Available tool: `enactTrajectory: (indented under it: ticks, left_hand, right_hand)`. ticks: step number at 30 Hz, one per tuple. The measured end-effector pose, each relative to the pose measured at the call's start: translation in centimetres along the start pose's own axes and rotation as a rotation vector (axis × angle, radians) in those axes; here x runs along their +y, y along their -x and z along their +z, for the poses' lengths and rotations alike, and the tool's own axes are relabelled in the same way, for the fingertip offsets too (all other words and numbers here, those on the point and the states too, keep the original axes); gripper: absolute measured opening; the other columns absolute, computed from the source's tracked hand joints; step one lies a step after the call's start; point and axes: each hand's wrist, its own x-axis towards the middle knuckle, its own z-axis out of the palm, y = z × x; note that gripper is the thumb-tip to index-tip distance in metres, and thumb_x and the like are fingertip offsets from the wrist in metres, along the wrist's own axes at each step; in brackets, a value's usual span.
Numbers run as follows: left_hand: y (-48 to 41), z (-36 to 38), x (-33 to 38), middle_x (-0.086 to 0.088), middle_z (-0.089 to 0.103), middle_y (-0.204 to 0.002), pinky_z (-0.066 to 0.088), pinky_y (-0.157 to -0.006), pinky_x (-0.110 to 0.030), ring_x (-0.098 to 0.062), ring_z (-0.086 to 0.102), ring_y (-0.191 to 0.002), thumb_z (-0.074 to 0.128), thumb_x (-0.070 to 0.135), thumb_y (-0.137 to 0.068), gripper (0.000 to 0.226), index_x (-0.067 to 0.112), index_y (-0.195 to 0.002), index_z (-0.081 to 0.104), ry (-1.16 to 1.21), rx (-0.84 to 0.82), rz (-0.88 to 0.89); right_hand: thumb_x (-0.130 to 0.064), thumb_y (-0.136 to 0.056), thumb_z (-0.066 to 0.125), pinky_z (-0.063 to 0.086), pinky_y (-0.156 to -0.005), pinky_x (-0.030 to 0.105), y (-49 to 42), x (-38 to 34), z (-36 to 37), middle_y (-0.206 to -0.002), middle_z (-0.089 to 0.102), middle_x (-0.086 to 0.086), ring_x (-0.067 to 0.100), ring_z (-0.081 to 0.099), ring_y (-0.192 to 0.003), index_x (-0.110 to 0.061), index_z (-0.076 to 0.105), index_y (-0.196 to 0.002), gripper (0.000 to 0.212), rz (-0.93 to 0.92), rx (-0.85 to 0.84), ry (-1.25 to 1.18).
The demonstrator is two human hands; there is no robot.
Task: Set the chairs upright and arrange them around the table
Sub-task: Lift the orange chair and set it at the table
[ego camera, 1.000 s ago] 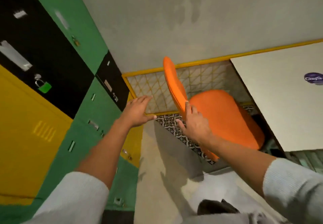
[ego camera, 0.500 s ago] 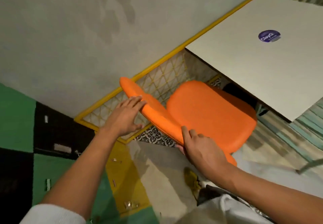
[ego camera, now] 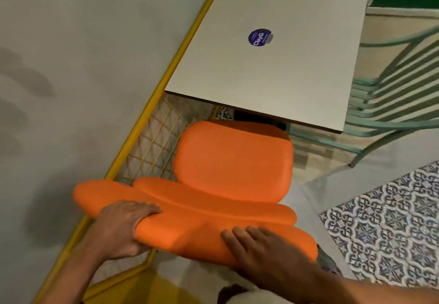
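Both the left hand (ego camera: pixel 123 227) and the right hand (ego camera: pixel 266 249) are clamped on the backrest of the orange chair (ego camera: pixel 232 163), whose seat reaches ahead of them under the bench (ego camera: pixel 273 71) edge.

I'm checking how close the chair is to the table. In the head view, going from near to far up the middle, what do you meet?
Right hand → orange chair backrest → orange seat → white table → purple round sticker.
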Motion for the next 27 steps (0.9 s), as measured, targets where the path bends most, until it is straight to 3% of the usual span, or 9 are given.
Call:
enactTrajectory:
  ticks: [6,11,14,19,24,27]
  left_hand:
    - [-0.2,0.3,-5.3,0.017,0.078,-0.118,0.064,-0.072,-0.04,-0.014,0.079,-0.099,0.079,0.081,-0.051,0.083,0.04,-0.123,0.074,-0.014,0.053,0.064]
    - [-0.6,0.8,-9.0,0.014,0.081,-0.111,0.063,-0.064,-0.037,-0.016,0.08,-0.093,0.079,0.076,-0.048,0.082,0.038,-0.12,0.077,-0.084,0.114,0.159]
    - [-0.8,1.2,-10.6,0.012,0.081,-0.105,0.06,-0.059,-0.036,-0.019,0.08,-0.087,0.078,0.074,-0.049,0.079,0.037,-0.119,0.076,-0.088,0.147,0.218]
    - [-1.2,1.6,-11.9,0.008,0.08,-0.102,0.057,-0.061,-0.035,-0.021,0.077,-0.085,0.079,0.077,-0.062,0.072,0.031,-0.117,0.072,-0.116,0.286,0.373]
    - [-0.9,1.9,-11.7,0.005,0.078,-0.082,0.048,-0.053,-0.03,-0.02,0.074,-0.065,0.052,0.104,-0.068,0.09,0.024,-0.101,0.074,-0.103,0.443,0.412]
    - [-0.9,2.0,-12.0,0.003,0.075,-0.075,0.048,-0.052,-0.031,-0.022,0.072,-0.061,0.049,0.106,-0.068,0.094,0.021,-0.096,0.074,-0.085,0.511,0.436]
  right_hand:
    - [-0.044,-0.091,0.063,0.063,-0.068,0.037,-3.7,-2.9,1.3,-0.112,0.072,0.004,0.025,0.072,-0.086,-0.015,0.061,-0.14,0.057,0.141,-0.011,-0.097]
    - [-0.064,-0.099,0.054,0.06,-0.065,0.037,-5.9,-5.1,1.0,-0.116,0.072,-0.003,0.021,0.072,-0.091,-0.022,0.06,-0.137,0.057,0.275,-0.043,-0.11]
    - [-0.076,-0.092,0.057,0.057,-0.06,0.034,-6.8,-6.6,0.5,-0.109,0.075,-0.009,0.018,0.073,-0.084,-0.03,0.066,-0.128,0.059,0.426,-0.081,-0.047]
    - [-0.091,-0.08,0.053,0.056,-0.065,0.036,-9.4,-9.2,0.6,-0.1,0.078,-0.008,0.021,0.075,-0.08,-0.031,0.07,-0.119,0.073,0.679,-0.108,0.055]
    - [-0.097,-0.077,0.047,0.057,-0.073,0.037,-10.8,-10.5,0.4,-0.103,0.078,-0.006,0.022,0.074,-0.084,-0.029,0.071,-0.12,0.084,0.769,-0.115,0.079]
    - [-0.102,-0.075,0.034,0.054,-0.071,0.035,-11.2,-10.7,0.3,-0.097,0.077,-0.006,0.021,0.073,-0.079,-0.029,0.072,-0.115,0.092,0.783,-0.093,0.091]
